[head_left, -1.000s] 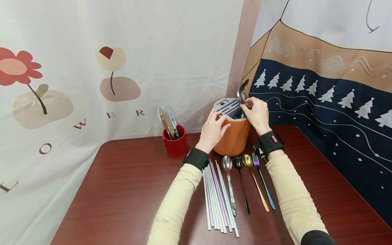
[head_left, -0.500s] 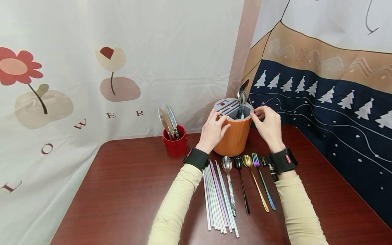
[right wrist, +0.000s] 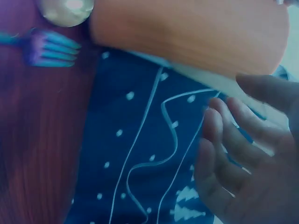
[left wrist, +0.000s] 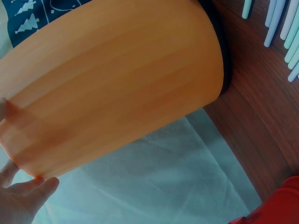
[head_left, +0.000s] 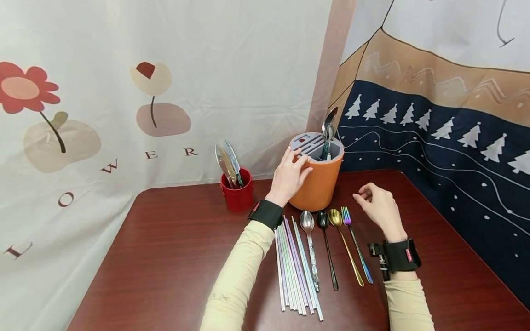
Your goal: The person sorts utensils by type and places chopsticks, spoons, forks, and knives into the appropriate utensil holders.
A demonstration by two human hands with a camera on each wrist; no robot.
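Observation:
My left hand [head_left: 289, 176] rests at the near rim of an orange cutlery holder [head_left: 318, 184] with a grey slotted top; its fingertips lie on the edge, also in the left wrist view, where the holder's side [left wrist: 117, 88] fills much of the picture. Upright in the holder's right compartment stand several pieces of cutlery, among them a spoon [head_left: 330, 120]. My right hand [head_left: 381, 207] hangs over the table right of the holder, fingers loosely bent, holding nothing. Nearest to it lies a rainbow fork [head_left: 356, 243], beside a gold spoon [head_left: 345, 246].
Left of the fork and gold spoon lie a black spoon [head_left: 328, 248], a silver spoon [head_left: 310, 248] with a patterned handle, and several pastel chopsticks [head_left: 296, 271]. A red cup [head_left: 238, 195] with several knives [head_left: 228, 165] stands at the back. Curtains [head_left: 248, 69] border the table [head_left: 174, 257].
My right hand has left the cutlery in the holder and moved right and toward me, down over the table. The left hand stays at the rim.

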